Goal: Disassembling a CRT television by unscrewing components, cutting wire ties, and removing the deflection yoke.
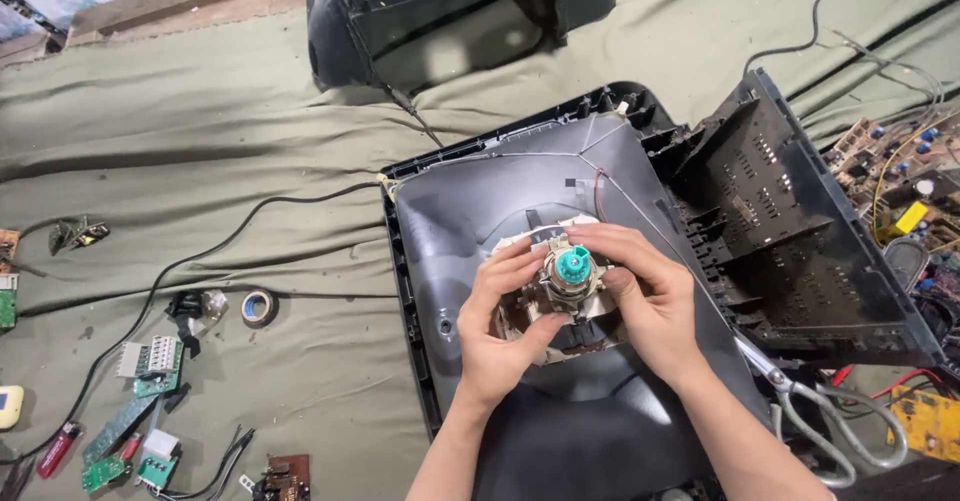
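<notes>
Both hands (510, 316) (650, 301) clasp the tube's teal-capped neck (571, 266).

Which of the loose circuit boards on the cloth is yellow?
The yellow board at the far right edge, below the black rear shell and beside the scissors. The small boards on the left are green.

A grey picture tube (500, 201) lies face-down in its black frame, its teal-capped neck assembly (571, 271) pointing upward.
</notes>
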